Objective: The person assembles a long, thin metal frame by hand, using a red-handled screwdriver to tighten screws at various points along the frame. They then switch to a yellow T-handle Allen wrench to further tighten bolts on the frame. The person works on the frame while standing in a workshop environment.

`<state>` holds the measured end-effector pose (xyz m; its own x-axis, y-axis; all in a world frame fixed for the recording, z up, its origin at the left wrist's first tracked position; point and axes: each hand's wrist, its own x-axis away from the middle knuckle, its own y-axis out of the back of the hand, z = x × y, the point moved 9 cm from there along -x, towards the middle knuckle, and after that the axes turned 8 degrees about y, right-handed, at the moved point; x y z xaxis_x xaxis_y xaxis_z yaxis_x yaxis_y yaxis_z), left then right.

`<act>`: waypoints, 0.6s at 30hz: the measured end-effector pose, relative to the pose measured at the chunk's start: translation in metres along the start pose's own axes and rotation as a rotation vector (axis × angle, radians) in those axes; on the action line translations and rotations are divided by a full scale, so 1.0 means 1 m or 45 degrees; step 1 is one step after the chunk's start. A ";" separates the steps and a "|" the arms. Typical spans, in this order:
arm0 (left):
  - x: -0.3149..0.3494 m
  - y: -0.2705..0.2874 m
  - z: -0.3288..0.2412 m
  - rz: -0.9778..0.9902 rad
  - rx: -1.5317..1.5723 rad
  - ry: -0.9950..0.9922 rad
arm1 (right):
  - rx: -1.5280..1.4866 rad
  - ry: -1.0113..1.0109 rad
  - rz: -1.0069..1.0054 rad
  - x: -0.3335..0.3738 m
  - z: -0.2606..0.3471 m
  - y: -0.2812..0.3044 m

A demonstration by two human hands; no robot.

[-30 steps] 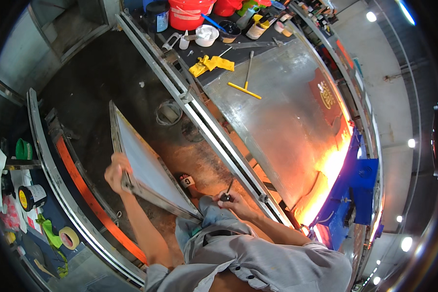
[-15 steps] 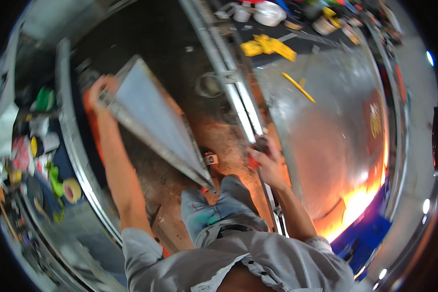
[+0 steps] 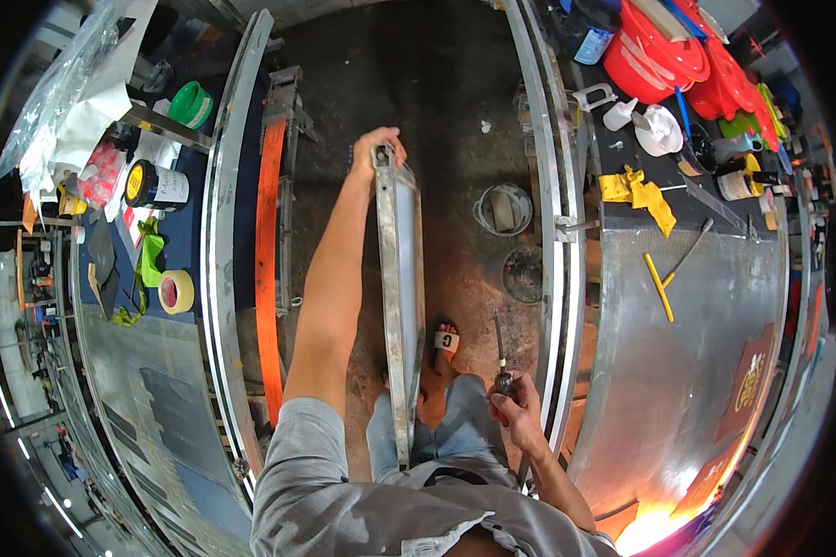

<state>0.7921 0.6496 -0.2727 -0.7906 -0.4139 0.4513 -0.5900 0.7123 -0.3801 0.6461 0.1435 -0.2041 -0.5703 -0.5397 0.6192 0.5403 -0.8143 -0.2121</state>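
My left hand [image 3: 377, 152], arm stretched forward, is closed around the far end of a metal-edged screen printing frame [image 3: 392, 306]. The frame stands almost edge-on to me, with a strip of its pale blue-grey mesh [image 3: 406, 260] showing; its near end is at my lap. Close to the right-hand rail, my right hand [image 3: 518, 406] is wrapped round the red and dark handle of a screwdriver-like tool [image 3: 502, 357]. The tool's thin shaft points away from me; its exact kind is unclear.
Metal rails [image 3: 221, 232] flank the aisle. Tape [image 3: 176, 291] and a jar [image 3: 156, 186] lie left. On the right bench are a yellow cloth [image 3: 637, 196], a yellow-handled tool [image 3: 659, 286] and a red bucket [image 3: 657, 54]. A glowing orange light [image 3: 659, 531] is lower right. A bucket [image 3: 502, 209] stands on the floor.
My view has turned, so both rails now run nearly straight ahead. The frame has swung from a slant to almost upright and edge-on. The right hand's tool shows more clearly.
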 end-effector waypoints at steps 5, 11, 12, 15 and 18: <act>-0.013 -0.002 0.078 -0.088 0.059 0.095 | 0.086 0.115 0.008 -0.021 0.024 0.011; 0.029 -0.052 0.099 0.050 0.113 -0.103 | 0.201 0.192 -0.091 -0.049 0.046 0.013; 0.037 -0.064 0.095 0.070 -0.059 -0.203 | 0.155 0.178 -0.169 -0.050 0.055 0.007; 0.049 -0.093 0.104 -0.024 -0.247 -0.105 | 0.082 0.214 -0.234 -0.050 0.070 0.006; 0.043 -0.099 0.114 -0.131 -0.237 -0.054 | -0.107 0.197 -0.214 -0.049 0.071 0.010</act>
<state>0.7980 0.4963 -0.3079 -0.7361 -0.5107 0.4442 -0.6306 0.7558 -0.1762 0.7233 0.1771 -0.1830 -0.7392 -0.4162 0.5295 0.3800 -0.9068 -0.1823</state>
